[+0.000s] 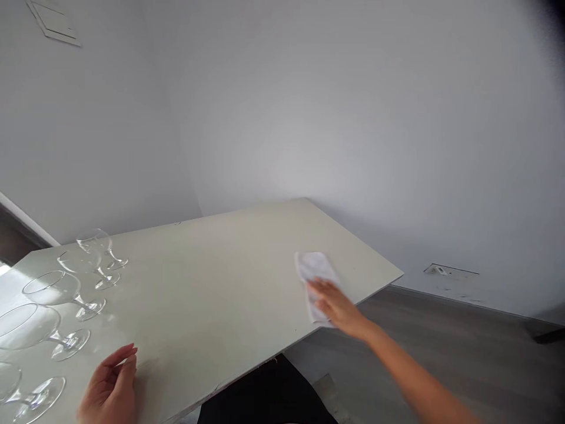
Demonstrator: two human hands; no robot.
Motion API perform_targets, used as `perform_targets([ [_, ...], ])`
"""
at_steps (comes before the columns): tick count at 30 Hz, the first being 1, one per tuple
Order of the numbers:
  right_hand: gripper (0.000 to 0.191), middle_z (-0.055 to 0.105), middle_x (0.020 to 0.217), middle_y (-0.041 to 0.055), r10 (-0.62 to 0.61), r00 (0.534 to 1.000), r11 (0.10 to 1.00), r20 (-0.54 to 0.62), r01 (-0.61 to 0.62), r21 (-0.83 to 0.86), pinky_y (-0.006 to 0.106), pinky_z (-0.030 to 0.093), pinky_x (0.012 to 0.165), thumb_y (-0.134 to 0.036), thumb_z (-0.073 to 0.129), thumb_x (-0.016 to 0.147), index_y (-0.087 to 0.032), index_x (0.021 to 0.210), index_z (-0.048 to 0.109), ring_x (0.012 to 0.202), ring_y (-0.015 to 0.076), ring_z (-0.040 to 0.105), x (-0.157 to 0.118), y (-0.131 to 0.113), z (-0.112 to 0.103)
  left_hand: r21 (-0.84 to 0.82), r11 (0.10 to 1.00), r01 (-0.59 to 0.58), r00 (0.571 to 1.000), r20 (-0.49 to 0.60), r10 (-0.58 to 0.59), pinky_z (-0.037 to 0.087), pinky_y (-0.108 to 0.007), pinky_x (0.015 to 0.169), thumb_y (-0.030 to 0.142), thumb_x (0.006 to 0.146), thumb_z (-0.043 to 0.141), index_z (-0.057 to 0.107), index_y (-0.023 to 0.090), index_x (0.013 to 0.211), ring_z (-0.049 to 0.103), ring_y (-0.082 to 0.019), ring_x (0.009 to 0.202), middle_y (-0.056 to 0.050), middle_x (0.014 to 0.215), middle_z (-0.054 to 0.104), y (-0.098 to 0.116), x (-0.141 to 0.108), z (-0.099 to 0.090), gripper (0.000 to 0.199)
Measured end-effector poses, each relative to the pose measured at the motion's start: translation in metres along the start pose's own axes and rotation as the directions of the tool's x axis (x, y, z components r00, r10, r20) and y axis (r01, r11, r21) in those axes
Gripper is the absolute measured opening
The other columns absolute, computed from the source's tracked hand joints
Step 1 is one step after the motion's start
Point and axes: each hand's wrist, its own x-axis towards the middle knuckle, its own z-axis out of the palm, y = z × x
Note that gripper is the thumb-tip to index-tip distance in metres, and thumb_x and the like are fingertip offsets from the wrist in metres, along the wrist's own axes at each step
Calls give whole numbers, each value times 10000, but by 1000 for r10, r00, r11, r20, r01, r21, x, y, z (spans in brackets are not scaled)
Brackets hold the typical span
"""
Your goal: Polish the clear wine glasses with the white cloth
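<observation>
On the right part of the pale tabletop [220, 282] lies a folded white cloth [315, 265], close to the table's edge. My right hand [333, 303] rests on this cloth, its fingers bent over it and somewhat blurred. One end of the cloth reaches the front edge. At the lower left, my left hand [110, 388] is on or just above the table, fingers loosely curled and nothing visible in them. Beside it, several clear stemmed glasses form a row along the left side; the nearest fully visible one is a stemmed glass [30, 327], tilted in appearance by the lens.
A grey wall [309, 118] stands behind the table. Dark grey floor [424, 330] shows past the right edge, with a wall socket [439, 270] low on the wall. A white panel [55, 22] is at the upper left. Black clothing [265, 394] shows below the front edge.
</observation>
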Motion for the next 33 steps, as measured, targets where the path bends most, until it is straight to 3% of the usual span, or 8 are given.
perform_targets([
  [3, 632, 258, 1435, 46, 245, 961, 962, -125, -257, -88, 401, 193, 1071, -541, 115, 874, -210, 1409, 173, 1319, 219, 212, -7, 73, -13, -17, 1000, -4, 1000, 24, 5, 342, -272, 587, 454, 695, 500, 608, 262, 955, 516, -165, 679, 20, 749, 585, 0, 1, 1, 341],
  [6, 697, 233, 1438, 118, 389, 902, 859, -188, -429, -282, 400, 197, 1068, -560, 185, 837, -115, 1362, 290, 1325, 262, 181, 16, 130, -22, -39, 999, -28, 999, 30, 29, 358, -270, 614, 454, 690, 501, 601, 246, 941, 519, -168, 701, 13, 761, 589, 0, 1, 0, 341],
  [11, 715, 220, 1433, 170, 471, 862, 768, -188, -506, -394, 435, 189, 1051, -557, 196, 824, -72, 1337, 311, 1315, 299, 191, 113, 152, -28, -96, 994, -46, 997, 59, 52, 385, -272, 659, 469, 708, 495, 587, 223, 925, 531, -180, 751, -5, 807, 609, -1, 0, -2, 341],
  [16, 710, 232, 1421, 193, 396, 906, 828, -151, -424, -368, 462, 182, 1031, -553, 199, 831, -60, 1329, 313, 1306, 319, 198, 230, 95, -14, -184, 982, -46, 994, 85, 62, 402, -255, 655, 479, 725, 497, 574, 211, 919, 545, -182, 800, -18, 875, 619, -7, 0, -1, 340],
  [23, 639, 222, 1425, 197, 125, 992, 930, 8, -115, -349, 440, 160, 1026, -453, 244, 850, -51, 1345, 281, 1311, 306, 188, 351, -50, 47, -242, 967, -74, 991, 86, 98, 421, -257, 640, 451, 733, 502, 598, 182, 874, 558, -184, 784, -38, 863, 625, -9, 0, 2, 318],
  [26, 674, 188, 1441, 179, -25, 996, 949, 87, 51, -311, 421, 127, 1035, -498, 248, 847, -59, 1358, 255, 1321, 300, 148, 369, -115, 75, -230, 970, -82, 992, 79, 103, 423, -251, 619, 453, 736, 501, 605, 181, 872, 561, -180, 766, -38, 851, 629, -10, 0, 2, 321],
  [30, 698, 138, 1461, 145, -226, 957, 934, 180, 265, -238, 392, 77, 1049, -531, 242, 847, -75, 1374, 222, 1337, 276, 82, 361, -179, 103, -192, 976, -107, 990, 72, 123, 441, -259, 616, 436, 750, 490, 617, 184, 898, 571, -172, 723, -38, 835, 638, -6, 0, 4, 319],
  [33, 728, 113, 1469, 129, -331, 917, 908, 221, 373, -189, 382, 53, 1059, -558, 218, 842, -74, 1385, 196, 1341, 270, 56, 341, -206, 118, -132, 941, -311, 926, 179, 332, 454, -296, 772, 388, 809, 433, 608, 208, 1014, 581, -187, 884, -59, 1026, 626, 19, -7, 15, 324],
])
